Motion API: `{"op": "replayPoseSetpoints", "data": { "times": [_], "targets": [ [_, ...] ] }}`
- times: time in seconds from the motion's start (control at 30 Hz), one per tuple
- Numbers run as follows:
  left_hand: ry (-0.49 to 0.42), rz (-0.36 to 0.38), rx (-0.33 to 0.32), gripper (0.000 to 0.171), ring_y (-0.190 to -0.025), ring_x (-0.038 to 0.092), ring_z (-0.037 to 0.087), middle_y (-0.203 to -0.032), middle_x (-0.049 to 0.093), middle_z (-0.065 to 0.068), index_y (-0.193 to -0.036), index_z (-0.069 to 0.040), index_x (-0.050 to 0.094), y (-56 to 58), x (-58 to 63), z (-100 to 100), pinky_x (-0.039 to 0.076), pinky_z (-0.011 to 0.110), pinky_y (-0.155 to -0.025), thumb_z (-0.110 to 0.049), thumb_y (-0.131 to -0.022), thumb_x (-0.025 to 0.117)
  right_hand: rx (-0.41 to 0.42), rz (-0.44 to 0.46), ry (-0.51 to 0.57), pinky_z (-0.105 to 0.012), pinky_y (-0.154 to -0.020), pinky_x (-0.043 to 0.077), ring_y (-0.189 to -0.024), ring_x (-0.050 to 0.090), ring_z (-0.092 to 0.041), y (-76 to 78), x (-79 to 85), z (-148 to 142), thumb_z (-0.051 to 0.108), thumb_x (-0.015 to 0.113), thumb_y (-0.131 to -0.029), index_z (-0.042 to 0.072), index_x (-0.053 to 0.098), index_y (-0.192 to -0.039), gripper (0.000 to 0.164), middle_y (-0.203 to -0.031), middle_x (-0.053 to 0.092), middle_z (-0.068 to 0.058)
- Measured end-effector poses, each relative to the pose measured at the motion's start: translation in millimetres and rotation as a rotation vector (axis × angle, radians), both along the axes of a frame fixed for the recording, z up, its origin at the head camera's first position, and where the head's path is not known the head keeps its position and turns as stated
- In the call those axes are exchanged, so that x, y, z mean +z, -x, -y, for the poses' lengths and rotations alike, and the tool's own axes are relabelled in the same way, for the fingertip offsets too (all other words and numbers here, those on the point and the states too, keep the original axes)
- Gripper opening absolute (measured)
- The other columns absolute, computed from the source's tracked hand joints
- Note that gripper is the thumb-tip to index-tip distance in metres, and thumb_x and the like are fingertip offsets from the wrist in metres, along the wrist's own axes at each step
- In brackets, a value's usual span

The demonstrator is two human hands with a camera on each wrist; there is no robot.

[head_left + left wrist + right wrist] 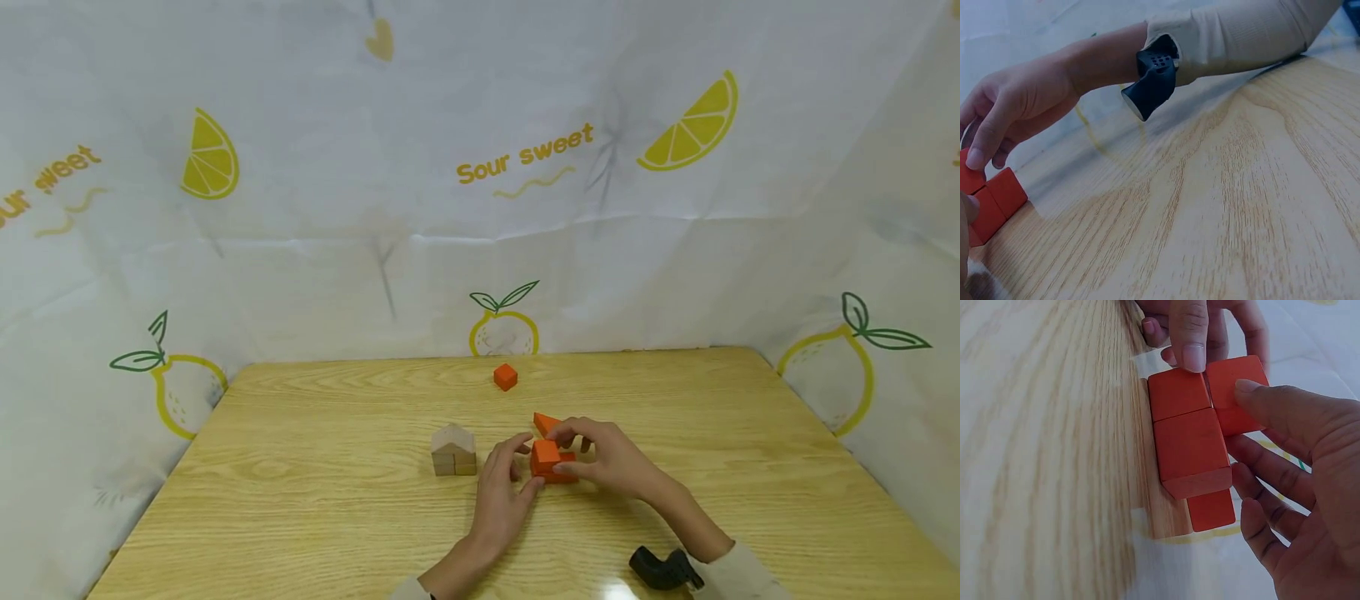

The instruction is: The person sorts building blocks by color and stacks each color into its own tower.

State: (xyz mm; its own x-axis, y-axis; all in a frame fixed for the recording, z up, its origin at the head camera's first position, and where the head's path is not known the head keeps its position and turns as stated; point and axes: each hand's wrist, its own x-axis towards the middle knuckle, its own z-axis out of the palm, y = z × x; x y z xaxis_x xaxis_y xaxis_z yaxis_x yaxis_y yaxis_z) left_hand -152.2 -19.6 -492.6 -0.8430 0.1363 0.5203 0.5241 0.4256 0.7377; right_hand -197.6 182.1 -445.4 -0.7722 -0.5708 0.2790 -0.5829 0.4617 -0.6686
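Several red blocks (557, 477) stand in a small stack on the wooden table, one red cube (545, 455) on top at the left. My right hand (615, 462) pinches this top cube, the thumb lying on its near side in the right wrist view. My left hand (501, 493) is at the stack's left; its thumb (1194, 353) touches a lower red block (1179, 394), while the other fingers are loosely bent. Behind the stack lies an orange-red triangular block (546, 423), partly hidden by my right hand.
A small house of plain wooden blocks (453, 452) stands left of my left hand. Farther back sits a single red cube (506, 377). A white lemon-print cloth (337, 283) hangs behind the table (300, 500). A black device (663, 568) is on my right wrist.
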Motion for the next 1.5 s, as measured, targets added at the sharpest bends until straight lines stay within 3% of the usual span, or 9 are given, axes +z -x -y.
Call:
{"op": "replayPoseSetpoints", "data": {
  "times": [0.4,0.73,1.07,1.5],
  "targets": [
    [-0.023,-0.054,-0.035,0.059,-0.075,0.048,0.019,-0.114,0.058,-0.002,-0.129,-0.014,0.055,-0.9,1.4,0.6,0.045,0.025,-0.066,0.001,-0.076,0.077,0.011,-0.011,-0.01,-0.032,-0.072,0.047,-0.086,0.057,-0.014,-1.2,2.8,0.3,0.028,0.075,-0.084,0.02,0.063,-0.111,0.03,-0.096,0.062,0.012],
    [-0.02,-0.035,-0.036,0.057,-0.077,0.05,0.02,-0.114,0.06,-0.002,-0.126,-0.019,0.058,-0.3,0.5,0.6,0.043,0.023,-0.067,0.002,-0.077,0.076,0.007,-0.018,-0.027,-0.032,-0.073,0.048,-0.086,0.056,-0.012,-2.1,1.5,1.3,0.03,0.075,-0.084,0.019,0.064,-0.112,0.033,-0.097,0.062,0.012],
    [-0.026,-0.034,-0.025,0.055,-0.076,0.051,0.019,-0.11,0.061,-0.002,-0.125,-0.018,0.059,-0.8,-0.4,0.8,0.043,0.022,-0.066,0.003,-0.076,0.076,0.032,0.081,0.018,-0.035,-0.074,0.053,-0.093,0.061,-0.019,-2.3,2.4,1.6,0.03,0.072,-0.086,0.016,0.064,-0.115,0.033,-0.104,0.064,0.005],
    [-0.034,-0.031,-0.029,0.054,-0.074,0.049,0.017,-0.11,0.061,-0.003,-0.124,-0.018,0.06,0.4,0.2,0.7,0.041,0.022,-0.066,0.002,-0.076,0.076,0.031,0.028,0.005,-0.032,-0.074,0.051,-0.091,0.06,-0.016,-1.2,1.7,0.9,0.029,0.073,-0.085,0.017,0.064,-0.114,0.032,-0.103,0.064,0.007]
  ]
}}
